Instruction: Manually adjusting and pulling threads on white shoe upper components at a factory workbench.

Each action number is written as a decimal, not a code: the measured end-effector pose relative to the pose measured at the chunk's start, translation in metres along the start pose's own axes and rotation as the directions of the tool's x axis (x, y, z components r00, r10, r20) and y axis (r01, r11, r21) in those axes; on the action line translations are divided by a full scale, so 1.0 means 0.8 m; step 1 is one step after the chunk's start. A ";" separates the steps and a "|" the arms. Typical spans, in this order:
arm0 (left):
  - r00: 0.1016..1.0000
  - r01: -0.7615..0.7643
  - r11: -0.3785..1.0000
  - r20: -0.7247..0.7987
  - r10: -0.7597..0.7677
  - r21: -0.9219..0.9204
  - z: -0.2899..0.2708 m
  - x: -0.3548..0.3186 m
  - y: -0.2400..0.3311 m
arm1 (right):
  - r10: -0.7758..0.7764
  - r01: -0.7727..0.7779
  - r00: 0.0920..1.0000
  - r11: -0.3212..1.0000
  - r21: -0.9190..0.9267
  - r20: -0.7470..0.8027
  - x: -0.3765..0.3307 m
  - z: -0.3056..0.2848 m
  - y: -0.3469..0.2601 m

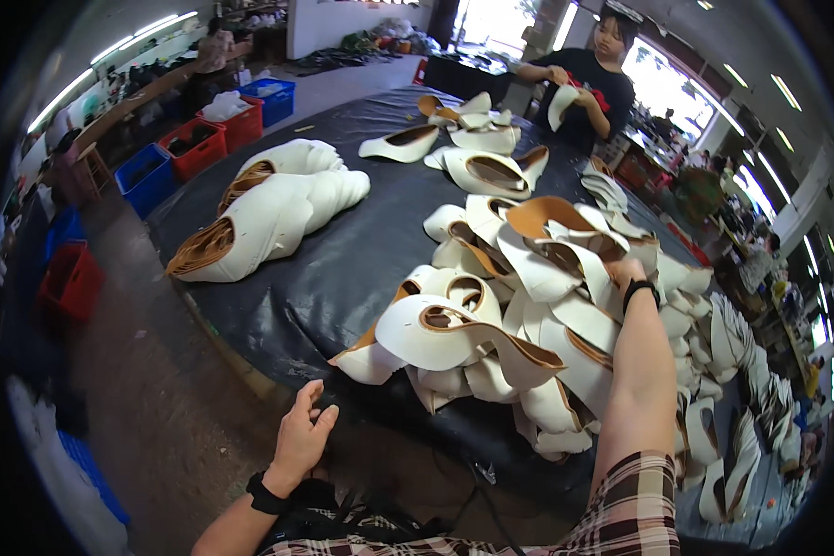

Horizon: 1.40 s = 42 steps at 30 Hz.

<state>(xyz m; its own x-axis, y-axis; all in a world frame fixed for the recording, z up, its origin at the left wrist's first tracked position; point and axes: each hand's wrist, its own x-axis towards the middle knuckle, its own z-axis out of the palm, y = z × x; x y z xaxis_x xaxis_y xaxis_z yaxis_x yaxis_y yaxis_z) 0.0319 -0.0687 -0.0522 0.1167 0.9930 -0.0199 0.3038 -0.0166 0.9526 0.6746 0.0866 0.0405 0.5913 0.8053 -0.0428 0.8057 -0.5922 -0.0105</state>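
My left hand [301, 431] is held beside the near edge of the black-covered table [296, 306], fingers apart and nothing in them. Across the near right of the table lies a heap of white shoe uppers with brown linings. My right arm stretches over this heap. Deep in it, my right hand [627, 271] is closed at the edge of a white shoe upper [579, 269], its fingertips partly hidden among the pieces. Closest to me, a curved white upper [435, 338] with an oval opening rests on top of others.
Two nested stacks of uppers [283, 213] lie at the table's left. Loose uppers [486, 171] are spread further back. A person [588, 93] stands at the far side, holding a white upper. Red [195, 148] and blue crates [145, 179] line the floor on the left.
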 end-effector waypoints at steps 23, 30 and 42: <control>0.855 -0.175 0.677 0.230 0.464 -0.715 -0.067 -0.030 0.170 | -0.723 0.938 0.231 0.343 -0.049 -0.652 -0.589 -0.091 -0.390; 0.931 -0.155 0.551 0.065 0.358 -0.820 -0.091 -0.009 0.143 | -0.745 0.941 0.329 0.312 0.132 -0.581 -0.638 -0.065 -0.404; 0.784 -0.371 0.368 -0.076 0.615 -0.852 -0.062 0.081 0.117 | -0.505 0.551 0.811 0.493 0.673 -0.294 -0.590 0.027 -0.367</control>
<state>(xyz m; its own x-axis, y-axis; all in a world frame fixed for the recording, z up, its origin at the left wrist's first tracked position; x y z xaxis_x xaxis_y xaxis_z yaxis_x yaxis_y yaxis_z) 0.0213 0.0000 0.0505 0.2067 0.7776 0.5938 -0.7375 -0.2750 0.6169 0.1581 -0.1201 0.0425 0.0825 0.9609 0.2643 0.7007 0.1326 -0.7010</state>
